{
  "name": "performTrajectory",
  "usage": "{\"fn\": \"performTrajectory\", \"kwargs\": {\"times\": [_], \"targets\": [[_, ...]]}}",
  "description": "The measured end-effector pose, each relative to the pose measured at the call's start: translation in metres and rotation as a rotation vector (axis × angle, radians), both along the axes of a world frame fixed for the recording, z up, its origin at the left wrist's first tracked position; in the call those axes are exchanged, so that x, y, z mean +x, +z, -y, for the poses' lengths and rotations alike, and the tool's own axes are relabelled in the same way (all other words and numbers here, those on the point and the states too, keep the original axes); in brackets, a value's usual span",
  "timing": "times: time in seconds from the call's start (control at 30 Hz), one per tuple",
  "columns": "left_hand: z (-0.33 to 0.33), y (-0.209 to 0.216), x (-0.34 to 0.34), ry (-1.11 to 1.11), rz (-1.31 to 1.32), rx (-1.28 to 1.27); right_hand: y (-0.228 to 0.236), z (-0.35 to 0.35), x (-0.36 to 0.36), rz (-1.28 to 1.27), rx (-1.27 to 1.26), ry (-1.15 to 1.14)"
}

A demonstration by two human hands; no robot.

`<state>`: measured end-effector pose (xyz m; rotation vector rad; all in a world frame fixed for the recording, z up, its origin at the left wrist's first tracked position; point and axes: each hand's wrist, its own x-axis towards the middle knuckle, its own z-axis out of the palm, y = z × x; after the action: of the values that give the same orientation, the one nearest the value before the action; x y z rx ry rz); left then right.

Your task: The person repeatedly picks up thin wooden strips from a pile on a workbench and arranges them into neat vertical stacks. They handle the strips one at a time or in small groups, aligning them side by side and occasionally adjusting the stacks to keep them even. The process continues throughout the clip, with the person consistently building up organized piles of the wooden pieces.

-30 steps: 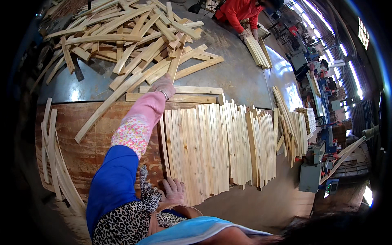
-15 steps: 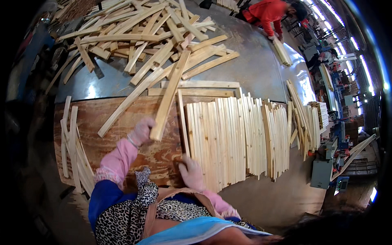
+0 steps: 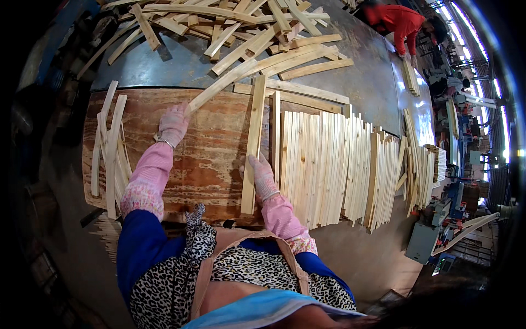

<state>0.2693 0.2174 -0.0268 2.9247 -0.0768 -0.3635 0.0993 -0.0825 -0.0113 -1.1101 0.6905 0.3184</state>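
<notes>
Both my hands wear pink gloves. My left hand (image 3: pixel 173 124) is closed around the near end of a long pale wooden slat (image 3: pixel 257 66) that runs up and right toward the loose pile. My right hand (image 3: pixel 261 175) grips a shorter slat (image 3: pixel 252 131) lying lengthwise on the brown board (image 3: pixel 213 148). That slat sits just left of a tight row of sorted slats (image 3: pixel 318 164), with one thin slat (image 3: pixel 276 131) between them.
A loose heap of slats (image 3: pixel 230 27) covers the grey metal table (image 3: pixel 153 66) beyond the board. Several curved slats (image 3: pixel 109 148) lie at the board's left edge. More slat stacks (image 3: pixel 422 164) stand to the right. A person in red (image 3: pixel 400 24) works at the far end.
My left hand drew a slat back from the far pile onto the board. My right hand now holds that slat beside the row, and my left hand has shifted to the long diagonal slat.
</notes>
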Motion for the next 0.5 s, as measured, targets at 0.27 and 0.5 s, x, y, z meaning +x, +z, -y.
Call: {"fn": "performTrajectory", "kwargs": {"times": [0.27, 0.5], "targets": [[0.052, 0.045, -0.103, 0.208, -0.242, -0.737, 0.046, 0.056, -0.061, 0.057, -0.498, 0.086], [0.126, -0.009, -0.171, 0.254, -0.278, -1.168, 0.014, 0.349, -0.117, -0.067, -1.332, -0.031]]}}
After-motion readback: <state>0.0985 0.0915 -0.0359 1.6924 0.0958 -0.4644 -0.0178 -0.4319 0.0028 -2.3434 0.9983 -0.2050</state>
